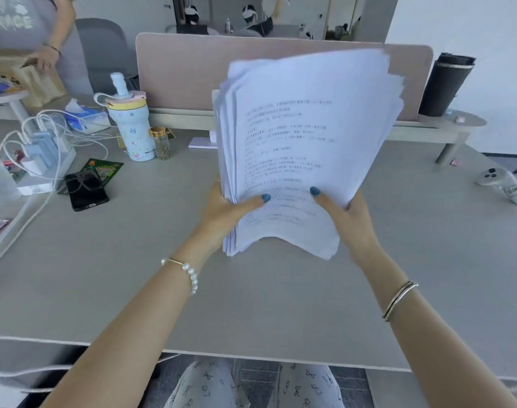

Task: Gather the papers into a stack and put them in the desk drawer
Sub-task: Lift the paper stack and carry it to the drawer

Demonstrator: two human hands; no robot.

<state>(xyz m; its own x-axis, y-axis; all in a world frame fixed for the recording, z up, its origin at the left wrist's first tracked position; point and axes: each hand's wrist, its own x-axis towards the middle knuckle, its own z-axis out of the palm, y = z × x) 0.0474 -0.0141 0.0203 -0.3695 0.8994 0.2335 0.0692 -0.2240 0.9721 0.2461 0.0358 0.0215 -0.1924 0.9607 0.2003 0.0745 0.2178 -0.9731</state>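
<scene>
Papers [307, 148] stand nearly upright above the table [133, 275], pinched near their lower corners by both hands: left hand [224, 213] and right hand [351, 219], thumbs in front. Thick yet floppy, with uneven edges, the sheaf probably needs squaring and support underneath.
</scene>
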